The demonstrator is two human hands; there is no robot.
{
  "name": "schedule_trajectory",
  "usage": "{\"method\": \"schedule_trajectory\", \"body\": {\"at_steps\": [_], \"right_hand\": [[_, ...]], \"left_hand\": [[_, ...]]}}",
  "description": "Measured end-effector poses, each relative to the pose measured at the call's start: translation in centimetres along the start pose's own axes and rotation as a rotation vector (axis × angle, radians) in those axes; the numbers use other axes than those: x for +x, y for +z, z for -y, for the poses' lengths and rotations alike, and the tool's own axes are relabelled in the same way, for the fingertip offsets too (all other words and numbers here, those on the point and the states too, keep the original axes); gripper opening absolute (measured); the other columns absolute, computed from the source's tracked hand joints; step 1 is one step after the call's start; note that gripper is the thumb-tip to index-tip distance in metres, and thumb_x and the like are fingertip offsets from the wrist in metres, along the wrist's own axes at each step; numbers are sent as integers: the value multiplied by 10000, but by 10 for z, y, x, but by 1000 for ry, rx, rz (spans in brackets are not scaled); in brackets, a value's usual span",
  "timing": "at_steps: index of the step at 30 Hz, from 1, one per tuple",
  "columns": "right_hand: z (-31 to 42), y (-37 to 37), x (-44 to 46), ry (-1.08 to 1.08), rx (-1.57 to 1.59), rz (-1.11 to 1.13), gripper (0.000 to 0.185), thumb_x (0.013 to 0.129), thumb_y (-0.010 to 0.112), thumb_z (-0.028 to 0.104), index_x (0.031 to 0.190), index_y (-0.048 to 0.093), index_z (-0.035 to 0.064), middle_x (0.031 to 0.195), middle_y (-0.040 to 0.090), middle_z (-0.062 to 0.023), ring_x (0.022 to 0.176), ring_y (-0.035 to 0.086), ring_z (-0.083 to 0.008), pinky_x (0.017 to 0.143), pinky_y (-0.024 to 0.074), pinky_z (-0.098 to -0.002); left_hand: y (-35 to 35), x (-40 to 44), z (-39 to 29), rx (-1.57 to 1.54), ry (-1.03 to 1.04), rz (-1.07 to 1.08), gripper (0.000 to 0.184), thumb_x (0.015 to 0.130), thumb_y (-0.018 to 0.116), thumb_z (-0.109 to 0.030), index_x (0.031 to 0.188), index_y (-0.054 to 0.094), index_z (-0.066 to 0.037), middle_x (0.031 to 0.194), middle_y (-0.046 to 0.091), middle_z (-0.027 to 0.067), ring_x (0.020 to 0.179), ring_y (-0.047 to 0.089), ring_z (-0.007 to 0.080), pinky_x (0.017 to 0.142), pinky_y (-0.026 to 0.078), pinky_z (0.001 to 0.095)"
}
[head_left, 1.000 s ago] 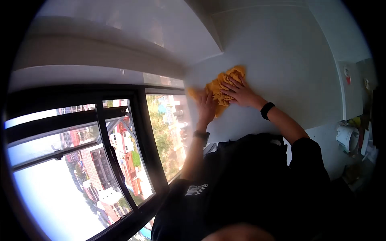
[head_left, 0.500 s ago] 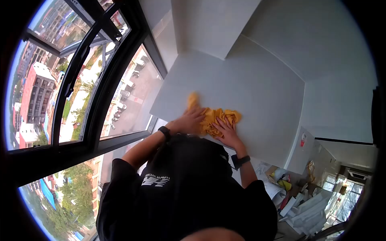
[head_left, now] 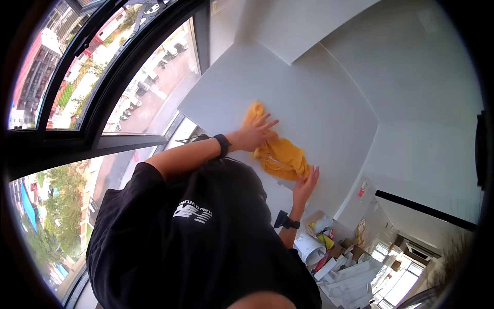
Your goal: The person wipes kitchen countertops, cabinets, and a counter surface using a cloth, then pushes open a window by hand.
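Observation:
A crumpled yellow cloth (head_left: 282, 154) lies on a flat grey-white surface (head_left: 319, 103). My left hand (head_left: 256, 134) rests on the upper left part of the cloth, its fingers spread. At the cloth's lower right end is my right hand (head_left: 307, 183), with its fingers stretched upward and its edge against the fabric. Both wrists wear black bands. The underside of my right hand and the thumb's contact with the cloth are hard to make out.
A black-framed window (head_left: 110, 77) is on the left, with buildings and parked vehicles outside. A white overhang (head_left: 303, 26) juts in at the top. At the lower right stand a white bucket (head_left: 310, 249) and a pile of boards and scraps (head_left: 350, 280).
The view has turned and shifted. My hands have moved farther apart, and the bunched cloth is more spread out between them. My right hand has shifted to the cloth's lower right end.

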State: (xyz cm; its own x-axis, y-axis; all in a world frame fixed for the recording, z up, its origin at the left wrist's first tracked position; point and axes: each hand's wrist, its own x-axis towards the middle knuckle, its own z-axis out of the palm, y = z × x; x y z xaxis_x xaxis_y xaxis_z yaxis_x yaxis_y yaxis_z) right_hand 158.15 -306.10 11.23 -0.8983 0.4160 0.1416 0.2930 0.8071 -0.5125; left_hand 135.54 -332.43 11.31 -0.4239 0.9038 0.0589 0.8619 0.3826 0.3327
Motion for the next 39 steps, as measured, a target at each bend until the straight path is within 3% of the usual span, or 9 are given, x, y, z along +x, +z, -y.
{"method": "schedule_trajectory", "body": {"at_steps": [2,4,6,10,11,15,28,30,39], "right_hand": [[1,-1,-7,107,23,-18,637,958,611,256,1520,372,77,1600,276,-225,1471,237,-454,1203,191,-544],[-3,7,-8,166,-5,74,690,960,625,330,1533,339,71,1601,263,-238,1473,238,-448,1202,191,-545],[8,22,-7,79,-27,152,748,932,650,408,1539,339,99,1607,254,-230,1463,218,-496,1186,184,-591],[63,44,2,35,-379,349,840,898,638,565,1568,305,183,1609,241,-239,1436,167,-584,1145,188,-665],[65,53,6,-34,-277,291,845,838,714,528,1542,367,214,1629,200,-207,1402,117,-662,1100,140,-753],[71,62,22,-139,-298,373,826,822,728,506,1516,417,184,1646,136,-183,1447,-21,-605,1106,115,-762],[25,66,88,-194,-336,389,692,882,671,480,1446,503,117,1664,142,-101,1503,-11,-486,1137,89,-727],[25,60,107,-189,-351,414,695,887,661,490,1444,505,104,1666,142,-90,1505,-12,-481,1144,88,-718],[14,54,199,-102,-318,560,763,883,648,536,1553,349,321,1684,93,-47,1507,-23,-486,1159,96,-700]], "left_hand": [[-22,0,-13,94,-134,102,760,792,716,-256,1492,429,-193,1621,214,179,1489,171,465,1131,285,635],[-11,-4,-15,-67,-251,72,749,784,718,-294,1478,452,-193,1619,195,208,1499,90,492,1155,218,662],[-22,-10,-18,-197,-355,124,736,805,725,-346,1477,460,-203,1621,194,205,1505,51,490,1181,170,651],[-13,-20,-3,-234,-58,238,761,832,718,-488,1501,443,-252,1629,195,180,1521,4,447,1216,111,597],[-10,-19,-1,-225,-24,239,774,832,715,-518,1507,436,-265,1632,196,171,1526,0,430,1221,107,583],[-5,-8,-1,-149,30,248,802,841,686,-582,1518,421,-243,1644,190,138,1542,-13,369,1232,85,559],[11,64,18,43,104,211,757,885,603,-603,1498,439,-189,1652,198,101,1541,-5,381,1242,54,549],[21,75,23,149,98,102,752,885,605,-598,1497,443,-192,1648,209,103,1538,10,394,1243,60,543],[2,123,35,176,-65,119,761,930,506,-623,1540,375,-187,1644,202,140,1528,29,431,1243,64,527]]}}
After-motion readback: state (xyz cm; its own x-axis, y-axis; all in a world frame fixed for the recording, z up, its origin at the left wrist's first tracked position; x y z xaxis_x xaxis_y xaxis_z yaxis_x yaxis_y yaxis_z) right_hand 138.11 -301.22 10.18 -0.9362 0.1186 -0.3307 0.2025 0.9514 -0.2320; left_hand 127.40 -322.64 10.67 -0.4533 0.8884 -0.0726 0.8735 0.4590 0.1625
